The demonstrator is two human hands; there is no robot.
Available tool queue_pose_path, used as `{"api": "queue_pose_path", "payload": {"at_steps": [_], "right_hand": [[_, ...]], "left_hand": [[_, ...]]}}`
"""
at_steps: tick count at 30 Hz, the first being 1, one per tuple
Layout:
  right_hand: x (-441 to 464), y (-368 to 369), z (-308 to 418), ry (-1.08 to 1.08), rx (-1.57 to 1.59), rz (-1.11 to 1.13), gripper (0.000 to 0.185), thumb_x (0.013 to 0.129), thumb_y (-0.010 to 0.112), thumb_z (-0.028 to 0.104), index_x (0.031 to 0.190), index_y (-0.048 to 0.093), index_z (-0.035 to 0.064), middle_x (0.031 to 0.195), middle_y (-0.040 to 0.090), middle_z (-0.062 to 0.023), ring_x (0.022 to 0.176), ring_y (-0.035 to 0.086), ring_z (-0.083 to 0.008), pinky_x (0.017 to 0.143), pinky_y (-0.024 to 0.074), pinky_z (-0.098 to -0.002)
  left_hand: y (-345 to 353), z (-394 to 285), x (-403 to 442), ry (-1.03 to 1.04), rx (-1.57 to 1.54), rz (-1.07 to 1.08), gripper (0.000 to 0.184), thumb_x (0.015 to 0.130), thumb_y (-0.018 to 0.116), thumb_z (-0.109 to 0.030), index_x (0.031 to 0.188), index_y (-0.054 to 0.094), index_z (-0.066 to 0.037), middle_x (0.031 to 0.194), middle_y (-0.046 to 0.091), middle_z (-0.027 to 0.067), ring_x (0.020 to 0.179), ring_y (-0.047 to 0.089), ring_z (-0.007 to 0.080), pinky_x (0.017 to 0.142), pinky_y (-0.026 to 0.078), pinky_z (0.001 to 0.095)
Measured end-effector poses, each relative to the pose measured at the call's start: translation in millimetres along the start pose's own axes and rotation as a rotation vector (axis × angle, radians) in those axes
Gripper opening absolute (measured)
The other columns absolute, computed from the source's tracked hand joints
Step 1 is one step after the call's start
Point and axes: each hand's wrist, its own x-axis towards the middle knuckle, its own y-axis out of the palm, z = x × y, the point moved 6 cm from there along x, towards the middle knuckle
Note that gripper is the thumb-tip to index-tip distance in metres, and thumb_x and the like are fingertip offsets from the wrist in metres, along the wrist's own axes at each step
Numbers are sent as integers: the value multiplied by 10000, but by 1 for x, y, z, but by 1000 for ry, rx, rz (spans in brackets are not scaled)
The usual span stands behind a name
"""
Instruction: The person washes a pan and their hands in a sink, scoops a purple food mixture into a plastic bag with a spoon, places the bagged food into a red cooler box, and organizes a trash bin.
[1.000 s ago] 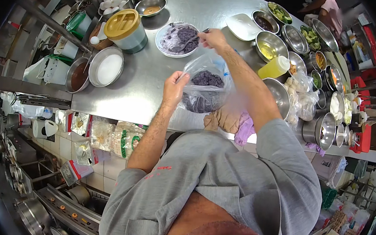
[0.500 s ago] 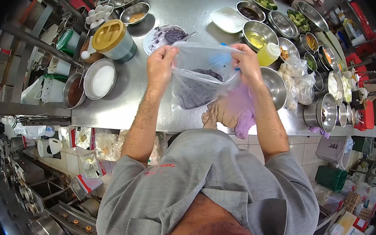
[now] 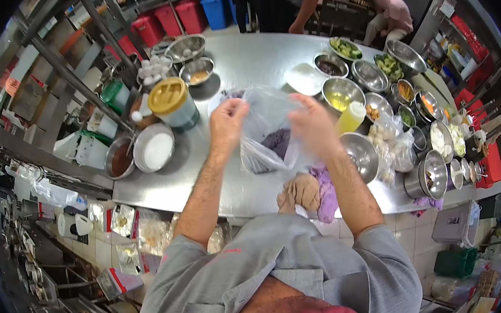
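Note:
Between my hands hangs a clear plastic bag [image 3: 261, 106] with its mouth held up. A dark purple, crumbly mass [image 3: 276, 141] sits low inside it. My left hand [image 3: 228, 121] is closed, pinching the bag's left rim. At the right rim is my right hand [image 3: 315, 125], blurred by motion, its fingers closed on the plastic. Behind the bag, a white plate [image 3: 218, 100] with purple bits is mostly hidden. A brown cloth [image 3: 300, 192] and a purple cloth [image 3: 326, 194] lie near the table's front edge, below my right hand.
On the left stand a yellow-lidded container [image 3: 174, 104], a bowl of white powder [image 3: 156, 148] and eggs [image 3: 154, 70]. To the right are a squeeze bottle [image 3: 351, 118], a steel bowl [image 3: 360, 158] and several food bowls. People stand beyond the steel table [image 3: 254, 54].
My view has tilted up, showing people and bins past the table. My hands have come closer together, narrowing the bag's mouth. The blue pieces seen by the bag no longer show.

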Motion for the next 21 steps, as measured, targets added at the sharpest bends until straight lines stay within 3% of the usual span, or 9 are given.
{"api": "queue_pose_path", "payload": {"at_steps": [1,4,6,7,9,10,12,15,21], "right_hand": [[-4,17,7,-48,-174,65,498,778,560,-29,1245,420,73,637,488,5,463,424,-75,397,342,-202],[20,31,-18,-38,-63,185,379,782,561,-8,1149,481,44,638,491,0,448,424,-78,393,349,-214],[31,24,-31,64,-47,201,179,794,528,-3,972,525,15,630,484,-7,448,433,-85,392,359,-228],[34,19,-30,49,-35,189,179,794,528,-3,972,525,15,630,484,-7,448,433,-85,392,359,-228],[38,-2,-34,130,321,12,45,801,484,-15,819,506,19,610,472,-18,441,441,-96,396,371,-236],[39,-9,-35,172,421,-45,74,790,453,-41,806,496,17,600,466,-31,437,444,-118,399,385,-256],[35,0,-38,194,486,-47,77,781,456,-44,805,494,19,598,468,-37,437,447,-129,399,388,-270],[15,40,-35,236,492,-8,104,756,446,-51,809,499,21,581,465,-46,435,449,-153,396,397,-306],[7,74,-14,-43,-165,336,290,788,520,41,1078,526,40,661,550,-69,523,527,-126,468,448,-280]], "left_hand": [[10,-12,1,31,1,2,152,799,619,-133,865,624,5,725,599,-3,651,522,74,602,425,212],[40,-39,-7,170,145,269,184,797,634,-137,919,621,1,714,575,-12,615,506,58,573,414,190],[44,-26,-16,88,-143,464,441,739,702,-229,1088,549,-8,1022,575,83,912,546,142,787,429,269],[33,-18,-20,96,-134,483,441,739,702,-229,1088,549,-8,1022,575,83,912,546,142,787,429,269],[-4,-10,-32,398,-247,454,862,615,783,-361,1284,357,-22,1275,397,127,1175,386,235,970,313,339],[-5,13,-43,397,-243,471,862,615,783,-361,1284,357,-22,1275,397,127,1175,386,235,970,313,339],[1,68,-58,361,193,460,1153,487,814,-463,1356,192,-29,1385,234,123,1287,195,292,1053,183,374],[42,79,-64,343,118,409,977,569,751,-419,1311,250,-29,1317,295,118,1204,267,271,997,232,361],[71,55,-38,190,-122,262,466,813,561,-288,1174,424,-29,1112,479,105,953,481,206,829,380,321]]}}
